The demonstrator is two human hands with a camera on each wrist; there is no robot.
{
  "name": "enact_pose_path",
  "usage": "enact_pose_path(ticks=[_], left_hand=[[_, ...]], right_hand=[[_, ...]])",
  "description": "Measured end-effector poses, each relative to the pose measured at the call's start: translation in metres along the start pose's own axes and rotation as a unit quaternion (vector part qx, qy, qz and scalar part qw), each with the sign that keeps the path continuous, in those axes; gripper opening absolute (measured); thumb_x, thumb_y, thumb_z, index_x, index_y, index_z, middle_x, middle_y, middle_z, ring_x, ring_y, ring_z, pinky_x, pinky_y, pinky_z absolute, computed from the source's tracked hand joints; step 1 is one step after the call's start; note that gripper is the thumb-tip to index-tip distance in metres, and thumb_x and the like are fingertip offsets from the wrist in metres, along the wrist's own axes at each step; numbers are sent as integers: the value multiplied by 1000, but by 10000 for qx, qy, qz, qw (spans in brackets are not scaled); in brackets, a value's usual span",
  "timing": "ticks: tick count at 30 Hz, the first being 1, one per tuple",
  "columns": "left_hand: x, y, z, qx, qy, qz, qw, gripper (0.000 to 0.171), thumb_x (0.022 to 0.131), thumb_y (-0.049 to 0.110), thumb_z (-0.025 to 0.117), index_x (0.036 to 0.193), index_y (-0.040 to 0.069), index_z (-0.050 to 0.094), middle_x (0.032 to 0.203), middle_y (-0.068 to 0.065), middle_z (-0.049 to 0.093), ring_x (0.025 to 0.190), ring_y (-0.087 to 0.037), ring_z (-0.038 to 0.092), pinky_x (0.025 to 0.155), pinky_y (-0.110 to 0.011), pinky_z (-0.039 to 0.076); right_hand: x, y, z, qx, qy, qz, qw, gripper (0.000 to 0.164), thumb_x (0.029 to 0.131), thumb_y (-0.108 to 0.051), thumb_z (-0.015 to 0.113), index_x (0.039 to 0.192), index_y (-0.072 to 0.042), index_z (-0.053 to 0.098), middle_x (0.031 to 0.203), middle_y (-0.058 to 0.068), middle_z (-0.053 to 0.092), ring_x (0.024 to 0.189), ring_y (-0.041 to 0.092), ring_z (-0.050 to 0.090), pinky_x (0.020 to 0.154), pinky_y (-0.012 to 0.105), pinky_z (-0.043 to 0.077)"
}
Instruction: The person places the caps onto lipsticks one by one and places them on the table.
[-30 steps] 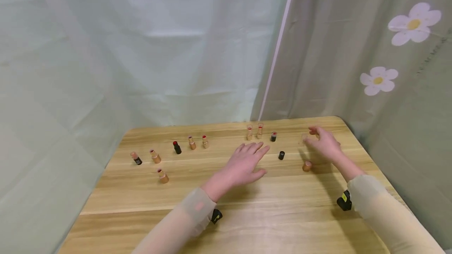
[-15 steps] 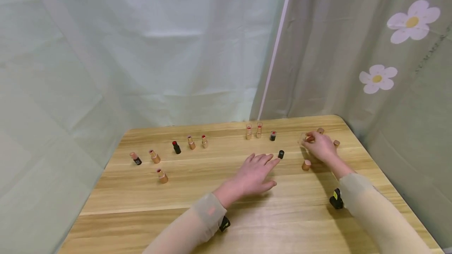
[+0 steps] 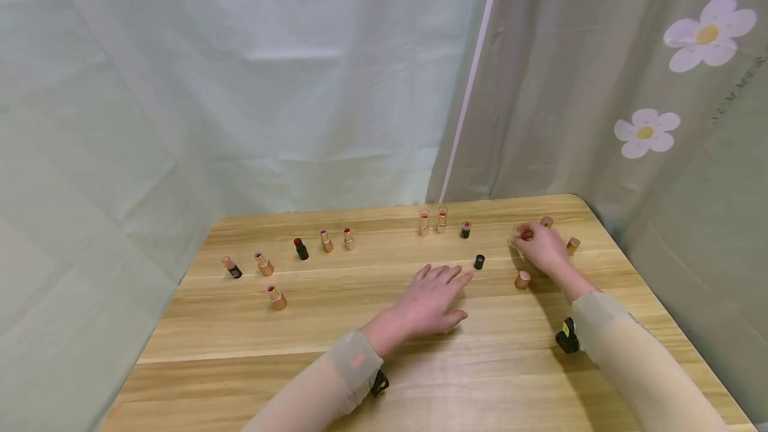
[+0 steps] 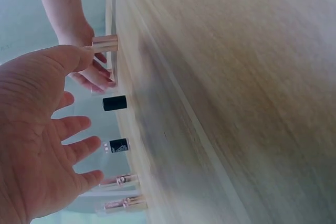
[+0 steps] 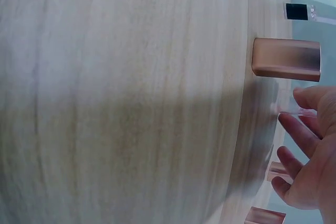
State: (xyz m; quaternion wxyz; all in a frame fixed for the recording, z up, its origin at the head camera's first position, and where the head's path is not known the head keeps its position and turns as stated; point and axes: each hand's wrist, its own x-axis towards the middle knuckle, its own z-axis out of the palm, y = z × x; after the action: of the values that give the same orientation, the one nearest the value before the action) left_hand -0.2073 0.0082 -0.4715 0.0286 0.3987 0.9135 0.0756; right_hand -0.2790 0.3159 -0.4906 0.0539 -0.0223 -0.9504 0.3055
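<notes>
My right hand [image 3: 543, 247] is at the table's back right, its thumb and forefinger pinching a small clear lipstick cap [image 3: 515, 233]. In the right wrist view the clear cap [image 5: 296, 111] shows between the fingertips, partly hidden by them. A copper cap [image 3: 523, 279] stands just in front of that hand. My left hand [image 3: 429, 302] hovers palm down over the middle of the table, fingers spread and holding nothing. Just beyond its fingertips stands a short black cap [image 3: 479, 262], which the left wrist view shows apart from the fingers.
Two more copper caps [image 3: 573, 245] stand right of the right hand. Clear-capped lipsticks [image 3: 424, 224] and a black-based one [image 3: 465, 230] line the back. Several uncapped lipsticks [image 3: 277, 299] stand on the left. Curtains [image 3: 336, 85] hang behind the wooden table [image 3: 198, 352].
My right hand has moved slightly left and down, its fingers closing on the clear cap. The left hand has shifted right toward the black cap, then stayed nearly still.
</notes>
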Motion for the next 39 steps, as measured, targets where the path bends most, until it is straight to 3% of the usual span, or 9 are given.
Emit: enact_pose_path(ticks=[9,17,24,31,34,39], left_hand=[[-5,-5,-1,-70,51,-38,10000,74,100,49,62,162,22,31,164,-6,33,149,-26,32,121,-53,21],[-10,-9,-8,-8,145,-113,9998,73,100,49,63,161,24,32,164,-4,34,148,-25,33,121,-52,22],[-16,-14,-16,-97,224,-188,9995,74,100,47,63,162,21,32,164,-6,34,149,-27,32,122,-53,20],[-26,-24,-19,4,361,-276,9990,74,100,48,62,162,22,31,163,-5,35,148,-28,33,122,-53,21],[-31,-29,-20,-51,417,-324,9986,74,100,47,63,162,21,32,163,-6,35,148,-28,34,121,-53,21],[-40,-35,-19,-242,432,-466,9977,74,100,45,64,162,20,32,163,-6,35,148,-28,33,122,-54,19]], right_hand=[[-3,-1,-3,159,247,-69,9995,32,99,-28,67,117,-2,64,113,21,70,108,41,63,92,55,44],[-11,-6,-11,441,359,-5,9984,44,100,-36,64,127,-1,63,121,21,67,117,44,57,97,62,34],[-20,-19,-15,684,325,-83,9971,53,101,-42,64,135,-2,61,124,21,65,115,41,58,93,56,41],[-29,-32,-16,1410,259,-186,9895,55,101,-41,65,137,0,59,123,20,65,117,37,57,100,54,43],[-33,-38,-15,1709,275,-186,9847,54,100,-40,66,135,0,60,120,19,66,116,33,57,100,50,43],[-43,-50,-12,2009,254,-227,9790,50,99,-41,68,131,-3,65,114,16,67,109,25,58,88,33,46]])
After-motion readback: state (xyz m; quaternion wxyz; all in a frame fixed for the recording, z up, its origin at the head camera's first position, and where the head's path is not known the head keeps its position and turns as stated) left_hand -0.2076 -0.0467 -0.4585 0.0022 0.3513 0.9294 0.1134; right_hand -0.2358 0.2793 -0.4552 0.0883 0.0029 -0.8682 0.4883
